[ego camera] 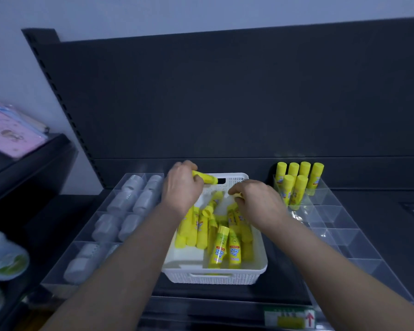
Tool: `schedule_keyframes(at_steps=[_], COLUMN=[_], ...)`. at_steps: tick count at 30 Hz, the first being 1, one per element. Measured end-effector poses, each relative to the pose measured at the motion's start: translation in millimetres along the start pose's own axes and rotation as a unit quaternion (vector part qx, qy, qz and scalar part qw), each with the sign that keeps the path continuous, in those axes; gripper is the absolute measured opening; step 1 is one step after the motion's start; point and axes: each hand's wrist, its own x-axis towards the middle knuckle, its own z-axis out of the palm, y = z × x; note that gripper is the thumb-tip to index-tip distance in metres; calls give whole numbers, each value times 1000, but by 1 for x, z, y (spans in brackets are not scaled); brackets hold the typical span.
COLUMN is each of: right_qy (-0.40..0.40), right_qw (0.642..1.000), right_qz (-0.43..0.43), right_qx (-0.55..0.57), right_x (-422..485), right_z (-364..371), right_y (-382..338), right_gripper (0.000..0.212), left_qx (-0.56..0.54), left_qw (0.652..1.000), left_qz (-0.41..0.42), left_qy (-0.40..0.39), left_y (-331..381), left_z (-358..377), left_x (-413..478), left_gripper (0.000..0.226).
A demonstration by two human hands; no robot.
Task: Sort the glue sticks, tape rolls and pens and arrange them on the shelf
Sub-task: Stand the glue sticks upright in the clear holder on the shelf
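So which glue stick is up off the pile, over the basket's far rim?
The glue stick gripped by the left hand, held nearly level above the white basket. The rest lie in the basket or stand in the clear tray.

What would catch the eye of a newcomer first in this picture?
The bright yellow glue sticks heaped in the white basket at the centre of the dark shelf stand out first. The left hand grips one stick over the basket's far rim, and the right hand seems to pinch another. More sticks stand upright in a clear divider tray at the right rear.
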Motion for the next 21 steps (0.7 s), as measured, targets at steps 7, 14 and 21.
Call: schedule_keyframes(at_steps=[7, 14, 21], right_qy=[-85, -169, -101], right_qw=[995, 971, 967], right_qz=[36, 169, 189], right_qx=[33, 30, 135], right_x=[45, 77, 79], right_z=[36, 66, 48], right_y=[-31, -49, -54], right_gripper=[41, 48, 56], left_qx=[9, -12, -36], left_qw=[1000, 999, 998], left_qz=[-12, 28, 38], left_qy=[17, 26, 28], left_y=[-32, -54, -53], left_z=[-12, -8, -21], left_x=[-1, -1, 4], left_gripper=[37, 34, 34])
